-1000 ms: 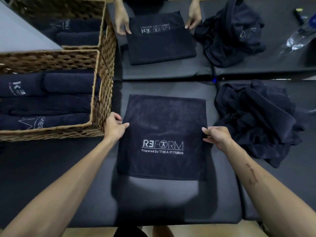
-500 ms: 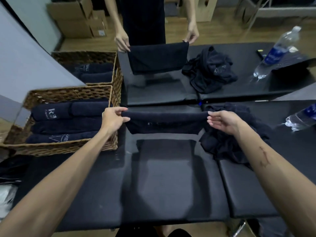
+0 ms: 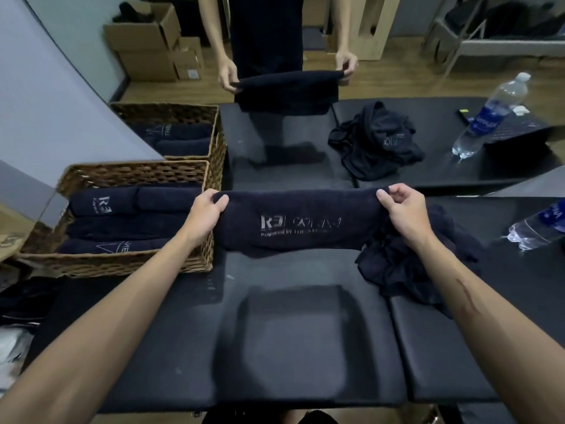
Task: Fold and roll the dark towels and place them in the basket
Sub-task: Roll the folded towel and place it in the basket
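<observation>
Dim indoor light, soft overhead sheen, wide-angle bending at edges, slight motion blur.

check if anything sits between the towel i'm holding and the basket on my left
Nothing visible blocks the way. The towel hangs between the left hand and right hand, right beside the basket. Only the basket's wicker side wall lies between them, and three rolled towels already fill much of its floor.

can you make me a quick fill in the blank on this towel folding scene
1. Both hands hold the dark towel by its ____ edge.
2. The wicker basket sits on the person's ____ side.
3. The basket holds rolled ____.
4. A loose towel pile lies under the ____ hand.

Missing: top; left; towels; right
</observation>
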